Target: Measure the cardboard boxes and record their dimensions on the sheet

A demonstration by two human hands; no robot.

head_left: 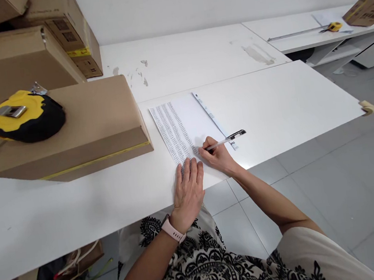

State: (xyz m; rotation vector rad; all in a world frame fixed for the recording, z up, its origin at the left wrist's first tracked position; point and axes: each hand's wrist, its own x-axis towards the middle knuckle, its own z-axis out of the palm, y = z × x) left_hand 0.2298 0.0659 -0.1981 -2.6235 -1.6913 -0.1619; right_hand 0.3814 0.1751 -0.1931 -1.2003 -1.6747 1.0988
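A white sheet of paper [184,117] lies on the white table, with several columns of small dark writing on its left part. My right hand [219,156] is closed around a clear pen with a black cap end [228,139], its tip down at the lower end of the rightmost column. Flat on the paper's lower edge rests my left hand [189,185], fingers stretched out and holding nothing. Along the sheet's right side runs a narrow pale strip with printed marks [209,112]; I cannot tell whether it is part of the paper.
Left of the paper stands a cardboard box [96,119] with a yellow-and-black tape measure [25,115] on top. More cartons [3,62] are stacked behind it. On the far right table are another tape measure [334,26], pulled out, and a small carton [367,9]. Bags [76,265] sit below the table.
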